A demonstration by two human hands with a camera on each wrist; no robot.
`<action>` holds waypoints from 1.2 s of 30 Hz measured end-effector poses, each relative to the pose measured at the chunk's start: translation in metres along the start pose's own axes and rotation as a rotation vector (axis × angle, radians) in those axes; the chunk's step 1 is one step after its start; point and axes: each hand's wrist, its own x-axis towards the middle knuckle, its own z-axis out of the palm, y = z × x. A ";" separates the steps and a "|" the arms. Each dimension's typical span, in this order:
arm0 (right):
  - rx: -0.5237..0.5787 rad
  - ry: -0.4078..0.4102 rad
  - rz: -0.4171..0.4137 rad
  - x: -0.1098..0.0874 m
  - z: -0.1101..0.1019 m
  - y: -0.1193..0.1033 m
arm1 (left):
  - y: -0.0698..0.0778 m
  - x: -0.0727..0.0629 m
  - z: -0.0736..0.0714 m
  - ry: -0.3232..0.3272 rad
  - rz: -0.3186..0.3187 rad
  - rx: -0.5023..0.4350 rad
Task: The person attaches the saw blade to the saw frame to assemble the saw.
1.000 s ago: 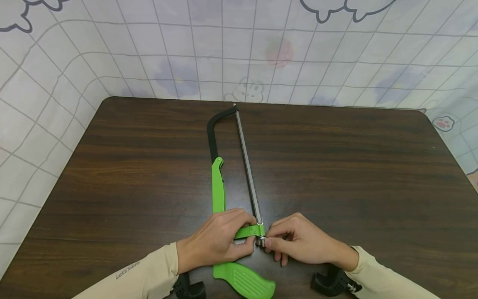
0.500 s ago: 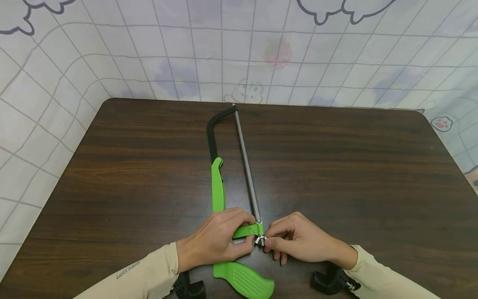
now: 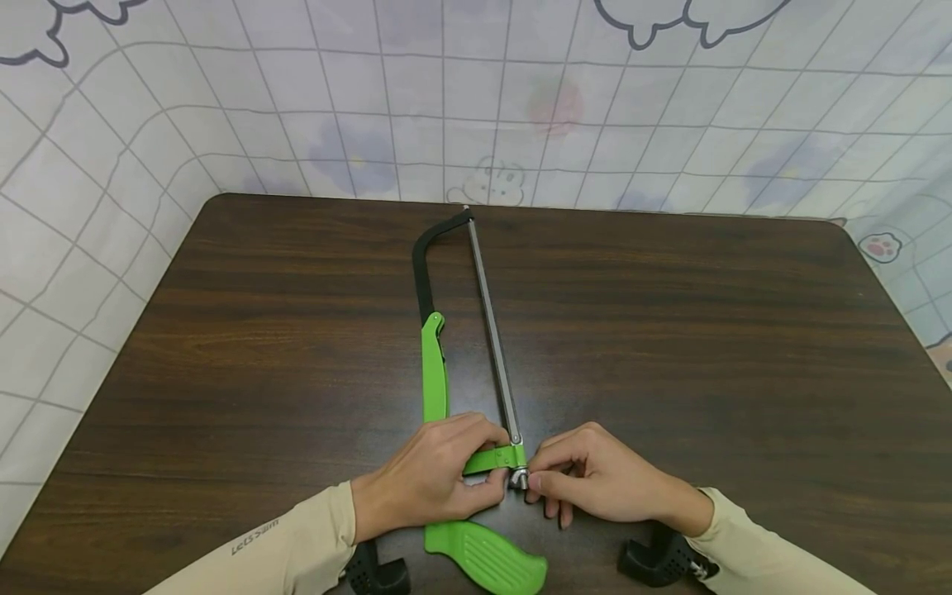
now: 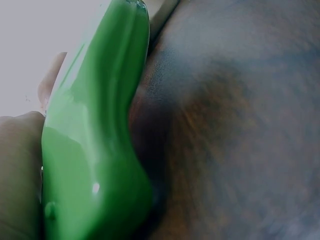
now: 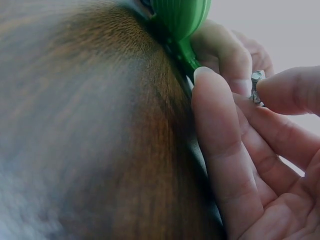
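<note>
A hacksaw (image 3: 435, 372) lies on the dark wooden table, with a green body and grip, a black bent front frame and a long silver blade bar (image 3: 491, 330). My left hand (image 3: 435, 471) holds the green crosspiece (image 3: 491, 460) between fingers and thumb, its palm over the body. At the near end of the bar, my right hand (image 3: 595, 479) pinches a small silver wing nut (image 3: 518, 479) with thumb and forefinger. The right wrist view shows the nut (image 5: 257, 87) by the thumb, partly hidden. The green grip (image 4: 95, 150) fills much of the left wrist view.
The table (image 3: 706, 330) has its far edge just beyond the saw's tip. Behind it hangs a white gridded cloth (image 3: 476, 99), which also runs along the left and right sides. A black wrist device sits under each forearm.
The wing nut's wings stand at a different angle from half a second ago, turned under my right fingers. My left hand and the hacksaw stay nearly still.
</note>
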 end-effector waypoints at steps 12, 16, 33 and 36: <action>0.010 -0.003 0.019 0.000 0.000 -0.003 | 0.001 0.001 -0.001 0.009 -0.004 -0.016; 0.011 -0.004 0.023 0.001 -0.001 -0.004 | 0.002 0.001 0.000 0.014 -0.006 -0.010; 0.027 -0.004 0.031 0.001 0.000 -0.005 | 0.003 0.001 0.000 0.021 -0.005 0.004; 0.024 0.002 0.015 0.001 0.000 -0.004 | 0.002 0.000 0.000 0.036 0.007 -0.001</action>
